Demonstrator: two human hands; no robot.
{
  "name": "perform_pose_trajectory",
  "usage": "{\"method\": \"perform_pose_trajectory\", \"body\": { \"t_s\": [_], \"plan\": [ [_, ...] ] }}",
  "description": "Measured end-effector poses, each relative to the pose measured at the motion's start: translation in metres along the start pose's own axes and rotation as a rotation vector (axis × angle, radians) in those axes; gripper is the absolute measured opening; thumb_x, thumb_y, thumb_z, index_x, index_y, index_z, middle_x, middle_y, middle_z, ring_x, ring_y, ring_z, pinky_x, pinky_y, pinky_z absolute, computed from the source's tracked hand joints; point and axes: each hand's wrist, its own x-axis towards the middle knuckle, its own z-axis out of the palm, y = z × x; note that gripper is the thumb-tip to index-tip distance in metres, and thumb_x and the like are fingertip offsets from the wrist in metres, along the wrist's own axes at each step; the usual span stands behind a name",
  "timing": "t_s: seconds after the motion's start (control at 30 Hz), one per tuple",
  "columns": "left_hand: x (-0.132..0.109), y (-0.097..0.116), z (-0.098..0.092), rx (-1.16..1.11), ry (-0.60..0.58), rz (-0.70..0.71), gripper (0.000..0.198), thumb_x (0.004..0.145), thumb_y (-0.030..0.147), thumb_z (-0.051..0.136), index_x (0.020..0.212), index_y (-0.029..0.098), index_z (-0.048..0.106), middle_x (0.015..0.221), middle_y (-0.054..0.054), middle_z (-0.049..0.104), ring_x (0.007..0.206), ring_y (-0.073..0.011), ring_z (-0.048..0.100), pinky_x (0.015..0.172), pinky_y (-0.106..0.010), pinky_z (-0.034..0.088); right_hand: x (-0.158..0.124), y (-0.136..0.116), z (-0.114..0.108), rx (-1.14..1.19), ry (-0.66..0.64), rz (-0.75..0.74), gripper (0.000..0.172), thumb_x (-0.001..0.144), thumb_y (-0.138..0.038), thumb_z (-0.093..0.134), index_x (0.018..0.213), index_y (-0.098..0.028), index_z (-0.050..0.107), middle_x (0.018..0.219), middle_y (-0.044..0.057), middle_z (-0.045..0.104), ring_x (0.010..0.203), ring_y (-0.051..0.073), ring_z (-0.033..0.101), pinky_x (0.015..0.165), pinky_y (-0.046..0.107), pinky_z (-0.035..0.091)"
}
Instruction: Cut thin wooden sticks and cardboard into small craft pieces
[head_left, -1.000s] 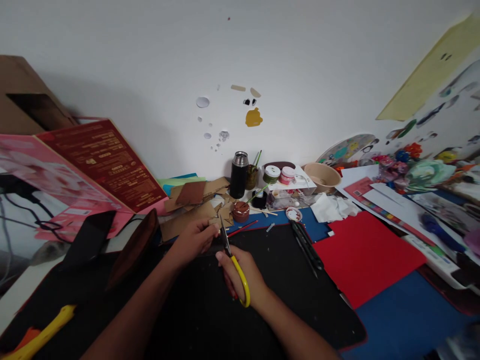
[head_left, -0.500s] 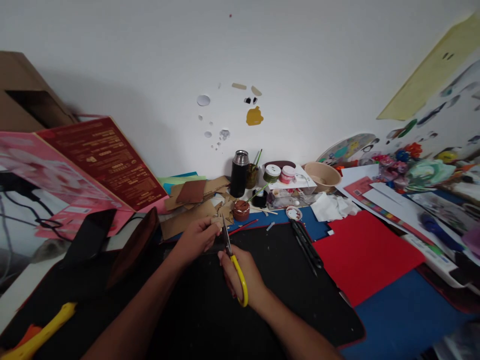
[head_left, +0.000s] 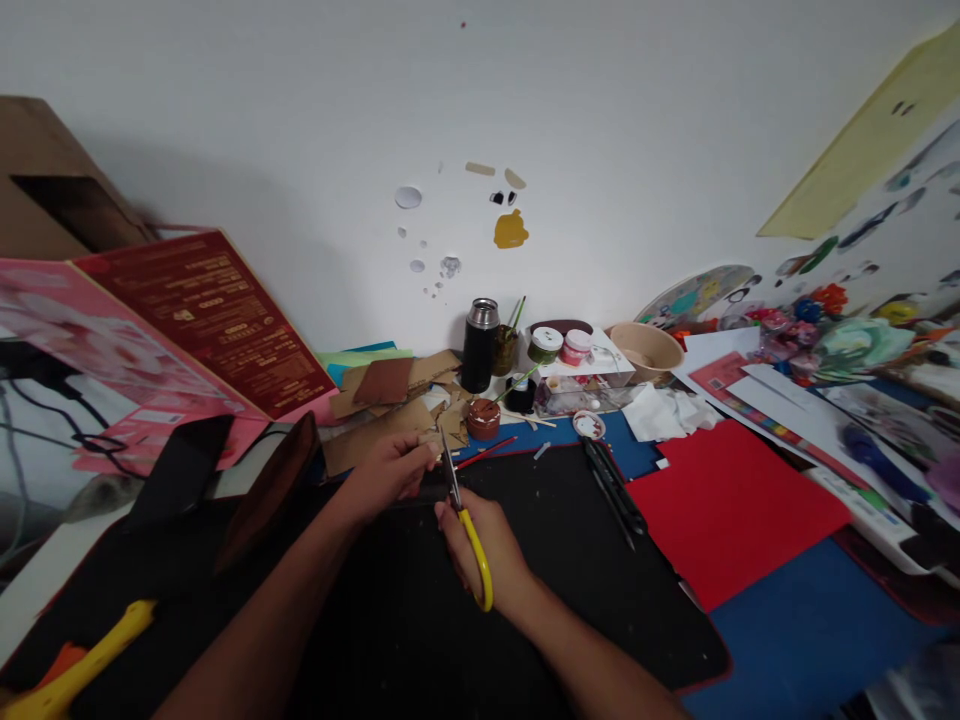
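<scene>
My right hand [head_left: 487, 545] is wrapped round the yellow handles of a pair of scissors [head_left: 475, 550], whose metal blades point up and away. My left hand [head_left: 386, 470] pinches a small tan piece, which looks like cardboard [head_left: 432, 440], right beside the blade tips. Fingers cover most of that piece, and I cannot tell whether the blades touch it. Beyond my left hand lie brown cardboard scraps [head_left: 367, 438]. A jar of brown paint [head_left: 484, 418] stands just past the scissors, with a red pencil [head_left: 486, 453] on the near side of it.
A black mat [head_left: 600, 620] lies under my arms. Behind stand a black flask [head_left: 480, 350], paint jars [head_left: 545, 345] and a beige bowl [head_left: 645, 348]. To the right are a black cutter [head_left: 613, 490] and a red sheet [head_left: 739, 515]. A pink box [head_left: 202, 330] stands left.
Both hands have shifted very slightly left. The scissors and the small piece remain in the same grips, with the blade tips still close to my left fingers.
</scene>
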Motion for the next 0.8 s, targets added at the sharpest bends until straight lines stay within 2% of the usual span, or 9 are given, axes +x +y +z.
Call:
{"method": "perform_pose_trajectory", "body": {
  "t_s": [0.13,0.23,0.33,0.5,0.63,0.8],
  "plan": [
    [-0.003,0.006,-0.011,0.028,-0.027,-0.033,0.043,0.076,0.057,0.069,0.063,0.019,0.052,0.046,0.009,0.039,0.04,-0.0058,0.029,0.041,-0.019,0.02,0.001,-0.007,-0.002,-0.095,-0.002,-0.077,0.034,0.098,-0.049,0.055,0.081,-0.02,0.06,0.062,-0.003,0.049,0.053,0.011,0.043,0.05,0.022,0.031],
    [-0.003,0.006,-0.013,0.014,-0.029,-0.034,0.043,0.076,0.057,0.069,0.063,0.019,0.052,0.045,0.009,0.04,0.04,-0.0058,0.029,0.041,-0.019,0.019,0.0,-0.006,-0.001,-0.026,-0.035,-0.013,0.037,0.098,-0.055,0.053,0.083,-0.021,0.056,0.055,-0.006,0.044,0.044,0.01,0.041,0.045,0.021,0.029],
    [-0.002,0.003,-0.01,0.025,-0.02,-0.006,0.044,0.078,0.06,0.067,0.066,0.019,0.056,0.044,0.009,0.039,0.04,-0.0066,0.03,0.041,-0.02,0.021,0.0,-0.004,0.0,0.087,-0.081,0.067,0.042,0.096,-0.063,0.052,0.085,-0.023,0.051,0.049,-0.01,0.04,0.034,0.009,0.039,0.037,0.019,0.027],
    [0.0,-0.002,-0.004,0.048,-0.013,0.06,0.047,0.087,0.063,0.06,0.07,0.019,0.057,0.048,0.007,0.043,0.043,-0.0085,0.038,0.045,-0.02,0.03,0.0,-0.006,-0.003,0.136,-0.104,0.078,0.047,0.093,-0.068,0.053,0.086,-0.023,0.051,0.047,-0.011,0.044,0.031,0.009,0.041,0.031,0.017,0.028],
    [-0.002,0.0,-0.002,0.042,-0.01,0.026,0.05,0.084,0.067,0.062,0.069,0.02,0.053,0.051,0.009,0.037,0.044,-0.008,0.033,0.045,-0.02,0.031,0.001,-0.007,-0.007,0.119,-0.125,0.1,0.045,0.093,-0.066,0.056,0.087,-0.021,0.054,0.049,-0.008,0.052,0.035,0.009,0.047,0.035,0.016,0.033],
    [-0.005,0.007,-0.003,0.071,0.006,-0.02,0.05,0.081,0.067,0.066,0.069,0.02,0.052,0.055,0.009,0.038,0.047,-0.008,0.034,0.047,-0.02,0.038,0.002,-0.008,-0.013,0.094,-0.146,0.005,0.04,0.094,-0.059,0.061,0.088,-0.019,0.059,0.057,-0.002,0.064,0.049,0.012,0.061,0.051,0.02,0.046]
  ]
}}
